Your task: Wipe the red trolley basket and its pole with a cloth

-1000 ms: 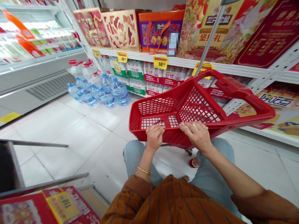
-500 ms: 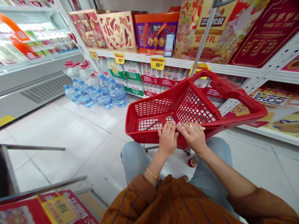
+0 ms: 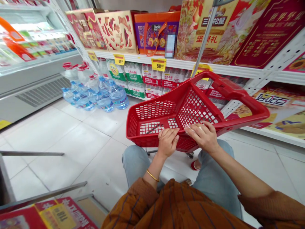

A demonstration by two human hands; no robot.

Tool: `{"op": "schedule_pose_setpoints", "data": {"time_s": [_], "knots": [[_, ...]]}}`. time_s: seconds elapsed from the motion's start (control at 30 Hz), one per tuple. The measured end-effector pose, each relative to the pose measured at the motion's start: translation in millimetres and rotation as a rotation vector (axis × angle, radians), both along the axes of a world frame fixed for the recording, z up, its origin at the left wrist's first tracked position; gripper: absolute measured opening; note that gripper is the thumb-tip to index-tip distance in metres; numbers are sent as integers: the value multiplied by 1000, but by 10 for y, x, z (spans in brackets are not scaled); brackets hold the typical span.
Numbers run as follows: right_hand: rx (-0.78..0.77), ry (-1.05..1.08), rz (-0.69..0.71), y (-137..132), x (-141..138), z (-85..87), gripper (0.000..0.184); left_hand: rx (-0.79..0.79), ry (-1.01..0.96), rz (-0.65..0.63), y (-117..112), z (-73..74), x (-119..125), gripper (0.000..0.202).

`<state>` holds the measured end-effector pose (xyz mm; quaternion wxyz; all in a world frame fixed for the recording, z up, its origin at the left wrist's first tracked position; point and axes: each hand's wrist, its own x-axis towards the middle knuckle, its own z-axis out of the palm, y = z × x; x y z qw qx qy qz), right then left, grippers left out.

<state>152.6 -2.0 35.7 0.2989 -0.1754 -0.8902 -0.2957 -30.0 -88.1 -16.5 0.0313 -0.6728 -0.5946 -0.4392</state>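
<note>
A red plastic shopping basket on wheels stands tilted in front of my knees, its handle up at the right. My left hand is curled over the near rim of the basket. Beside it my right hand lies on the same rim, fingers pressed on something small and pale that I cannot make out. The basket's mesh bottom shows nothing inside.
Shelves on the right carry gift boxes above and packs of bottled water below, with yellow price tags. Large water jugs stand on the white tiled floor. A chiller cabinet runs along the left. A metal rail and red boxes sit at lower left.
My left hand slid right along the rim toward my right hand and now sits a little lower. The basket shifted slightly left in view.
</note>
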Motion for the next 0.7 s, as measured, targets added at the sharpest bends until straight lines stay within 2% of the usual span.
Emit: {"op": "schedule_pose_setpoints", "data": {"time_s": [0.17,0.43,0.7], "knots": [[29,7,-25,26,71,13,23,3,-2,-1,0,6,-25,33],[-20,97,-93,1,246,-10,33,9,-28,12,-3,13,-19,32],[-117,3,67,-102,-94,-59,37,20,-45,2,2,1,-23,31]]}}
